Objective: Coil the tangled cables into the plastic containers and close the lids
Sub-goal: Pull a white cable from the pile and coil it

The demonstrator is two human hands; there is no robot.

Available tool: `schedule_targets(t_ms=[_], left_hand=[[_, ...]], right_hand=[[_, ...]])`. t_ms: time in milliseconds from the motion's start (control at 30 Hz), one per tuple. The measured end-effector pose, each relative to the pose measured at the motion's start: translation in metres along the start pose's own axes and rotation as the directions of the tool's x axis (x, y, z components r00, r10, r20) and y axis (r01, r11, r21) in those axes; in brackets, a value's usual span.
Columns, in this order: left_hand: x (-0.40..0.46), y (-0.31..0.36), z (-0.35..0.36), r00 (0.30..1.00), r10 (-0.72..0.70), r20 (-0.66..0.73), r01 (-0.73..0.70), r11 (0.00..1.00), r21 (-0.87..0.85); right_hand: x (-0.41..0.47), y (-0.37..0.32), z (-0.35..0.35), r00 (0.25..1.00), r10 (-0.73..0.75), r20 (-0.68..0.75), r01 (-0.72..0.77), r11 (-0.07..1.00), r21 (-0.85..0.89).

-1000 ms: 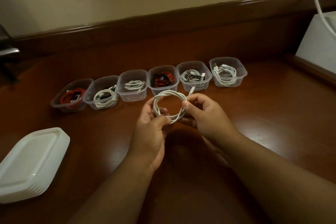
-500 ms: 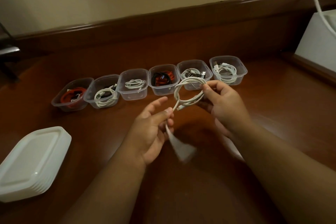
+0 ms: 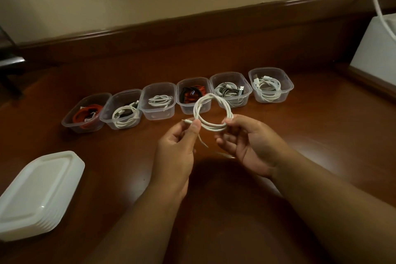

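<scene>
i've got the white cable point(image 3: 212, 113) up in front of me as a loose ring, held just above the table point(image 3: 321, 146) so the loops hang free and don't snag on the wood. my right hand point(image 3: 250, 146) pinches the ring at about 4 o'clock on the loop, thumb and fingers curled round the bundled strands to keep them from springing apart. my left hand point(image 3: 177, 148) pinches the loose end at about 8 o'clock, fingers curled on it, because that tail is what i judge needs wrapping or tucking next (a short stretch dangles below, blurred). the six clear containers point(image 3: 157, 111) sit in a row at 12 o'clock beyond the ring, lids off, each already holding a coiled cable, so i can't tell which tub this one is meant for. the stack of white lids point(image 3: 38, 191) waits at 8 o'clock near the table edge, handy for my left hand once the coiling is done.
</scene>
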State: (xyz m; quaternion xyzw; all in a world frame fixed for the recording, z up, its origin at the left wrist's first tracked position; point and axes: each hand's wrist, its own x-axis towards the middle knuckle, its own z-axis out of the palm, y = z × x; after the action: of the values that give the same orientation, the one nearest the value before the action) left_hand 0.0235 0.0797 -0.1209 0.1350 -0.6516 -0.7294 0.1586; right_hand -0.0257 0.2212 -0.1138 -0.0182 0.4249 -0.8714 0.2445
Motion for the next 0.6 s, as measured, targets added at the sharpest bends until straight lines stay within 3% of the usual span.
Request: schedule_targets(t_ms=[200,333,467,600], left_hand=[[0.002,0.003,0.002,0.990,-0.143,-0.015,0.133,0.953,-0.274],[0.000,0.004,0.003,0.993,-0.115,0.040,0.121,0.932,-0.341],[-0.002,0.003,0.003,0.985,-0.142,0.096,0.165,0.936,-0.310],[0.000,0.000,0.004,0.988,-0.152,0.038,0.156,0.947,-0.280]], right_hand=[[0.000,0.008,0.001,0.996,-0.090,0.006,0.088,0.956,-0.278],[-0.001,0.012,-0.002,0.981,-0.193,0.029,0.163,0.729,-0.665],[-0.005,0.015,0.001,0.981,-0.182,0.074,0.178,0.662,-0.728],[-0.006,0.016,0.001,0.988,-0.126,0.087,0.147,0.622,-0.769]])
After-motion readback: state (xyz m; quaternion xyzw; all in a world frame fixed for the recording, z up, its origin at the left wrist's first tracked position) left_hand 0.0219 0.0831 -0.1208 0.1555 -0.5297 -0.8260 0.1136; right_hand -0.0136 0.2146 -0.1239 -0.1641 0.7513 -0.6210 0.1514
